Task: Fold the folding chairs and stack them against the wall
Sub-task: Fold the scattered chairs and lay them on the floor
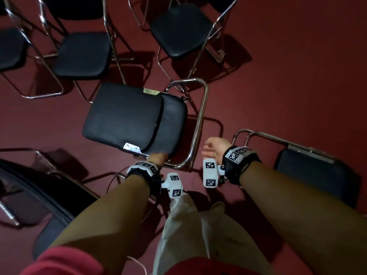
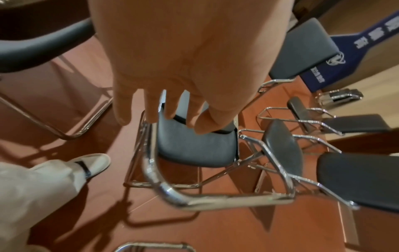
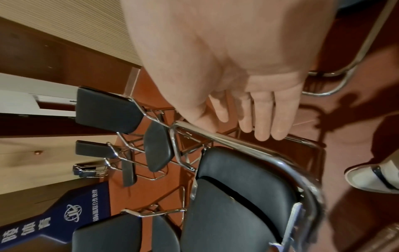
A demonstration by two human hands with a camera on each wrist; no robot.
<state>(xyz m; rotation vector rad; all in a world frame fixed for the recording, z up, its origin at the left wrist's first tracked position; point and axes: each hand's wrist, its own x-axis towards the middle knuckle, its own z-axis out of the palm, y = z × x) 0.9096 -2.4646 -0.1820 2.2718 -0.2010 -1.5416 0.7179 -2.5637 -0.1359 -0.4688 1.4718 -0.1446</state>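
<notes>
A black padded folding chair (image 1: 123, 118) with a chrome tube frame (image 1: 198, 124) stands half folded in front of me, its seat tipped up against the backrest (image 1: 170, 124). My left hand (image 1: 157, 158) reaches the backrest's near edge. In the left wrist view its straight fingers (image 2: 183, 116) lie on the black pad (image 2: 194, 150), where seat and backrest meet. My right hand (image 1: 212, 148) hovers open just right of the frame's top bar. In the right wrist view its fingers (image 3: 261, 119) spread above the bar (image 3: 237, 145), and whether the thumb touches it is unclear.
Several open chairs crowd the far side (image 1: 83, 54) (image 1: 180, 28) (image 1: 10, 48). One chair stands close on my right (image 1: 309, 165) and another at my lower left (image 1: 39, 187). A blue sign (image 3: 64, 221) stands by the wood-panelled wall (image 3: 64, 34). My shoe (image 2: 92, 163) stands on the red floor.
</notes>
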